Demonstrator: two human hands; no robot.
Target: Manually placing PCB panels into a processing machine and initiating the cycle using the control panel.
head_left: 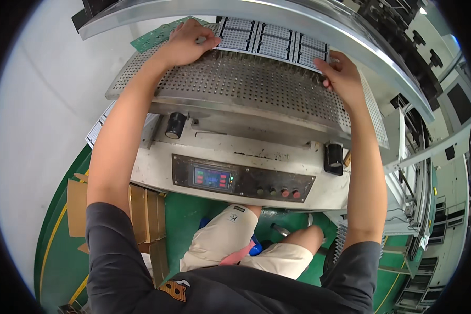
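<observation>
A white circuit board panel with black grid lines, made of three joined sections, sits at the far side of a perforated metal plate. The thumb and forefinger of my left hand pinch its left end. At the right end, my right hand grips the near corner, thumb on top and the other fingers curled by the edge. Thin pins stand under the panel's near edge. A green circuit board lies behind my left hand, partly hidden by it.
A metal frame bar arches over the far side of the plate. Below the plate, the machine's front carries a control panel with a screen and buttons, and two black knobs. Cardboard boxes stand on the green floor at left.
</observation>
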